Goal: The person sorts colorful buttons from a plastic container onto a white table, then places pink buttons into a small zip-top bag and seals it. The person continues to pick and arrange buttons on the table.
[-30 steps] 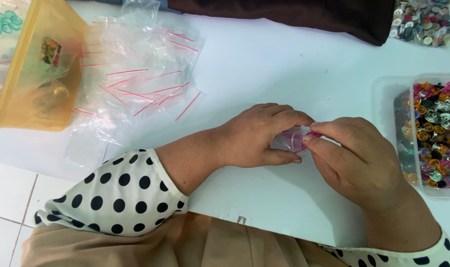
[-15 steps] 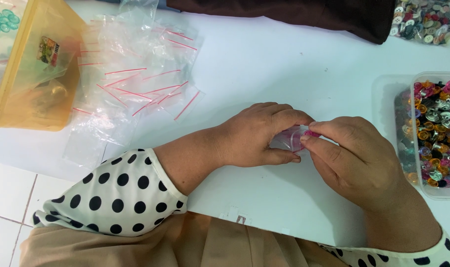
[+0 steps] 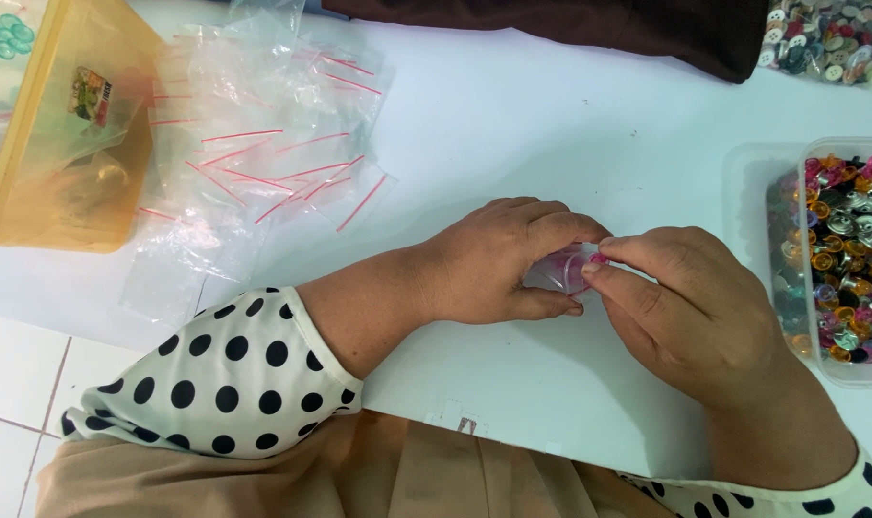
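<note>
A person in a white, black-dotted top works at a white tabletop (image 3: 512,144), both hands meeting over its near middle. The left hand (image 3: 498,264) curls closed around a small clear bag (image 3: 558,271), its fingers (image 3: 560,228) arched over the top and the thumb tucked beneath, while the right hand (image 3: 690,307) pinches the bag's right edge between thumb and forefinger, where a bit of pink shows at the fingertips. The bag sits just above the tabletop, held between the two hands and mostly hidden by them, so what it contains cannot be told beyond the pink tint. To the right, just beside the right hand, stands a clear plastic tub (image 3: 812,360) filled with small buttons (image 3: 853,249) in gold, pink, silver and black. A second heap of buttons lies at the far right corner, touching a dark brown cloth (image 3: 570,24) stretched along the far edge. On the left, a loose spread of empty clear bags (image 3: 263,163) with red seal strips lies next to a yellow plastic container (image 3: 62,206) at the tabletop's edge.
</note>
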